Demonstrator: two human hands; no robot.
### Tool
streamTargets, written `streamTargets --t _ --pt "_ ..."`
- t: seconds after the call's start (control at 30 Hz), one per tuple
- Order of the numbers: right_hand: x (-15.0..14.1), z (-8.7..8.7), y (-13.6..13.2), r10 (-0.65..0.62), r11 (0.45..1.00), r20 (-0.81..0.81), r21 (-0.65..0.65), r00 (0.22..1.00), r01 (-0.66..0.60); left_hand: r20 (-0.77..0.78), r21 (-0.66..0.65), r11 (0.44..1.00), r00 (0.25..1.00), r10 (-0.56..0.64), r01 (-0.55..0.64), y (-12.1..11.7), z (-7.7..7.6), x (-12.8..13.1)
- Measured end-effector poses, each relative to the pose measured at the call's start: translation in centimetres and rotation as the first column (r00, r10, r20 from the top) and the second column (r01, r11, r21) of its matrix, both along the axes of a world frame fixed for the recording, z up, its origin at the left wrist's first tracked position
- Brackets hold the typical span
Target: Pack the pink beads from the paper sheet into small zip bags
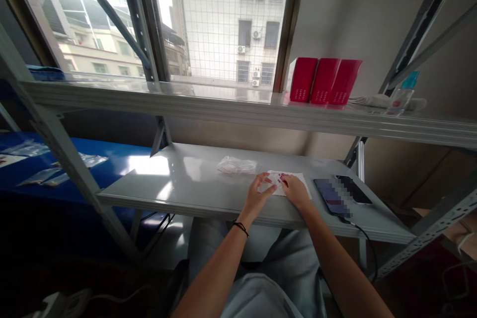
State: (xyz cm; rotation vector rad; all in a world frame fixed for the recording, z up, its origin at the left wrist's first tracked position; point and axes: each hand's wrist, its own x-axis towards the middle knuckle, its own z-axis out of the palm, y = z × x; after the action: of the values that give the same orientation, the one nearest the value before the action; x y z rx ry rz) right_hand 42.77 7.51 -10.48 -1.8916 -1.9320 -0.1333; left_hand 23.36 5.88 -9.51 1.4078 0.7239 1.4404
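My left hand (258, 193) is curved around what looks like a small clear plastic bag (271, 179), its thumb and fingers at the bag's edges. Close beside it, my right hand (295, 191) reaches over a white sheet (304, 188) with its fingertips bent down and together. Several small dark red pieces (280, 177) lie just by those fingertips. Whether one is pinched in the right fingers is too small to tell. Further back on the grey shelf table (201, 186), left of the sheet, rest clear plastic bags (237, 165) with pale pinkish contents.
Right of the sheet lie a phone (328, 196) with a cable (357, 227) and a second dark phone (350, 186). Red boxes (324, 82) and a spray bottle (404, 92) stand on the upper shelf (223, 112). A blue table (122, 151) with plastic packets is at the left.
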Motion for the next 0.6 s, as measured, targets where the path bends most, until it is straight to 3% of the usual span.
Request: streamTargets --t 0.23,0.37,0.47,0.6 --pt "-0.4 0.5 0.2 0.006 1.0 -0.043 -0.018 0.999 -0.007 -0.047 0.05 0.998 0.998 0.038 -0.036 0.3 -0.6 0.2" --pt "-0.2 1.7 -0.2 0.032 0.999 -0.149 0.019 0.988 -0.03 -0.055 0.044 0.998 0.997 0.048 -0.046 0.4 -0.8 0.2" --pt "-0.2 3.4 -0.9 0.112 0.993 -0.261 0.056 0.959 -0.101 -0.088 0.039 0.997 0.994 0.062 -0.059 0.4 -0.9 0.2" --pt "-1.4 5.9 -2.0 0.304 0.953 -0.349 0.092 0.887 -0.29 -0.123 0.028 0.998 0.991 0.06 -0.057 0.3 -0.7 0.2"
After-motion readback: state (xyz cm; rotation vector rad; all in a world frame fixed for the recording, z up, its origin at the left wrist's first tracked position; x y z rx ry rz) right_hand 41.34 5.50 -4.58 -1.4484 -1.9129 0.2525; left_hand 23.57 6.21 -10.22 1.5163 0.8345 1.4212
